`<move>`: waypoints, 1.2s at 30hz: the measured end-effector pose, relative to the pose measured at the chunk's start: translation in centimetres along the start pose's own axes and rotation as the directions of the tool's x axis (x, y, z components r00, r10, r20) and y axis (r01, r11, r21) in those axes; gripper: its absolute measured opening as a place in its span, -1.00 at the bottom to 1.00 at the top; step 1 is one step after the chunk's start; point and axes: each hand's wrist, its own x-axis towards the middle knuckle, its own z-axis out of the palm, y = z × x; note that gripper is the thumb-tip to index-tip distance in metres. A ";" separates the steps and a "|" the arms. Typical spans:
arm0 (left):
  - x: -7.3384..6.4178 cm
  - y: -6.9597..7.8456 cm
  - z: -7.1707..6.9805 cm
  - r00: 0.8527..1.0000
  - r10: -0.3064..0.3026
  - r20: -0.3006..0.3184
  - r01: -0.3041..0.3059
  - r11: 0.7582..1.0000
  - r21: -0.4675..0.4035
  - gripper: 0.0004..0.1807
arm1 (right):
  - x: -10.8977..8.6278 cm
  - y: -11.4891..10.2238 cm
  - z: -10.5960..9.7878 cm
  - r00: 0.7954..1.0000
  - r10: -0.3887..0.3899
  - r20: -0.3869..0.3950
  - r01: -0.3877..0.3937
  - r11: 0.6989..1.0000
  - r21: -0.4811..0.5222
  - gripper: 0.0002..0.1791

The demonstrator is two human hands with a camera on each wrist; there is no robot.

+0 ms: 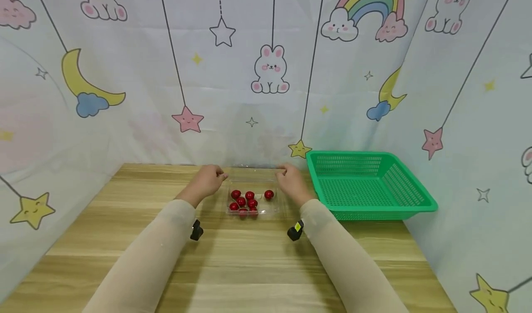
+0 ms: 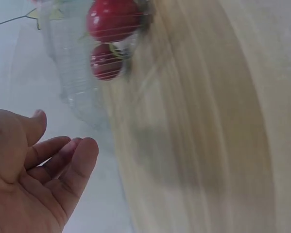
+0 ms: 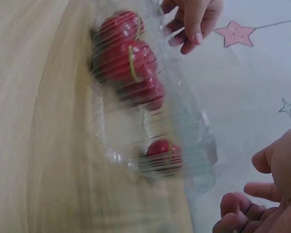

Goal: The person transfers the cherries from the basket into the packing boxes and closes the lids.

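A clear plastic box (image 1: 272, 207) sits on the table with several red cherries (image 1: 250, 195) inside, some showing green stems in the right wrist view. Its transparent lid (image 1: 253, 173) stands raised at the back. At the lid's left side is my left hand (image 1: 208, 180), thumb and fingers loosely bent. My right hand (image 1: 292, 181) hovers by the lid's right side, its fingers relaxed. Both wrist views show a gap between the near hand and the plastic, and nothing held in the left hand (image 2: 43, 174) or the right hand (image 3: 266, 199).
A green plastic basket (image 1: 353, 209) with perforated sides stands to the right of the box, close to my right hand. Behind the wooden table (image 1: 245, 267) hangs a white cloth (image 1: 232, 82) printed with stars, moons and rabbits.
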 end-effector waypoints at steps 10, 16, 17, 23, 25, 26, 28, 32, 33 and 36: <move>1.1 -1.1 1.0 0.989 -0.074 0.132 0.097 0.979 -0.181 -0.45 | 1.7 2.0 1.3 0.996 0.059 0.066 -0.060 0.998 0.008 -0.41; 1.5 -0.8 1.2 0.982 -0.073 0.172 0.117 0.959 -0.258 -0.48 | 4.7 5.7 2.6 0.993 0.054 0.102 -0.062 0.995 0.073 -0.59; 1.5 -0.8 1.2 0.982 -0.075 0.176 0.120 0.957 -0.263 -0.48 | 4.4 5.7 2.6 0.992 0.058 0.108 -0.067 0.994 0.084 -0.60; 1.1 -0.6 1.3 0.978 -0.090 0.188 0.148 0.936 -0.320 -0.50 | 0.7 2.4 1.4 0.985 0.115 0.131 -0.137 0.975 0.175 -0.49; 0.9 -0.4 1.2 0.978 -0.087 0.188 0.148 0.930 -0.337 -0.49 | 0.8 2.5 1.4 0.982 0.126 0.140 -0.155 0.963 0.222 -0.48; 0.8 -0.3 1.2 0.979 -0.086 0.187 0.148 0.927 -0.345 -0.49 | 0.8 2.5 1.4 0.982 0.128 0.142 -0.161 0.956 0.246 -0.48; 0.7 -0.1 1.1 0.979 -0.086 0.182 0.149 0.918 -0.366 -0.47 | 0.9 2.7 1.4 0.982 0.125 0.138 -0.160 0.946 0.281 -0.47; 0.6 0.0 0.9 0.982 -0.088 0.170 0.151 0.901 -0.408 -0.43 | 1.0 2.9 1.6 0.986 0.121 0.114 -0.152 0.934 0.324 -0.49; 0.6 0.1 0.9 0.982 -0.089 0.169 0.153 0.897 -0.416 -0.44 | 1.0 3.0 1.7 0.987 0.120 0.109 -0.150 0.930 0.337 -0.49; 0.4 0.1 0.6 0.981 -0.079 0.178 0.153 0.878 -0.453 -0.41 | 0.9 3.1 1.8 0.988 0.113 0.102 -0.145 0.907 0.395 -0.49</move>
